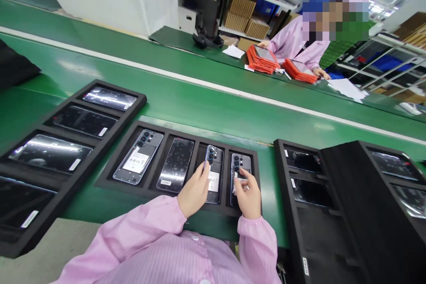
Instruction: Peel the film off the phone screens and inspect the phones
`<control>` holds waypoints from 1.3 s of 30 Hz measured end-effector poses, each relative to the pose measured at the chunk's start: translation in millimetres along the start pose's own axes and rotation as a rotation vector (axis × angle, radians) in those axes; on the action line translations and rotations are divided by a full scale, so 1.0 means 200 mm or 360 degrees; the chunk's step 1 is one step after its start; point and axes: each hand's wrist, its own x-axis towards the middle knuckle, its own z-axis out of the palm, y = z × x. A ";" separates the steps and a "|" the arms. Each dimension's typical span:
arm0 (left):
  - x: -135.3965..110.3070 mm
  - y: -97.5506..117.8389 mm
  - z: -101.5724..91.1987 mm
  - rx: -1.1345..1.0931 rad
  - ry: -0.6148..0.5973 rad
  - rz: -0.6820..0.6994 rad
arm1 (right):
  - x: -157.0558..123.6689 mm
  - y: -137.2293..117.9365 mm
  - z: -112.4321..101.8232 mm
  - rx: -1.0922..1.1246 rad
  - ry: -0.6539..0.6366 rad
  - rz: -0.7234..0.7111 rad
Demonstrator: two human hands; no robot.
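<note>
Above a green bench, left fingers pinch a grey labelled phone; empty right fingers gape.

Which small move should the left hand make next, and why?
Perhaps ease up the left edge of the third phone from the left in the middle tray: the left hand is at that edge, while the right hand is at the fourth phone.

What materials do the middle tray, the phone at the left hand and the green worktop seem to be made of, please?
Tray: probably foam, matte black; its surface is dull and its edges look soft.
Phone: perhaps metal around the edge, which has a bluish shine; the grey back could be plastic.
Worktop: likely rubber or plastic sheet, smooth, since it reflects light softly.
</note>
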 end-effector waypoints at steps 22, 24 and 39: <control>-0.04 -0.18 -0.36 -0.0002 0.0439 -0.0574 | -0.01 -0.03 0.04 -0.0806 -0.0026 -0.0482; -0.09 -0.15 -0.38 -0.0214 0.0261 -0.0566 | -0.01 -0.03 0.04 -0.0815 -0.0034 -0.0476; -0.06 -0.03 -0.23 0.0876 0.0560 0.0286 | 0.00 -0.04 0.03 -0.0766 -0.0029 -0.0475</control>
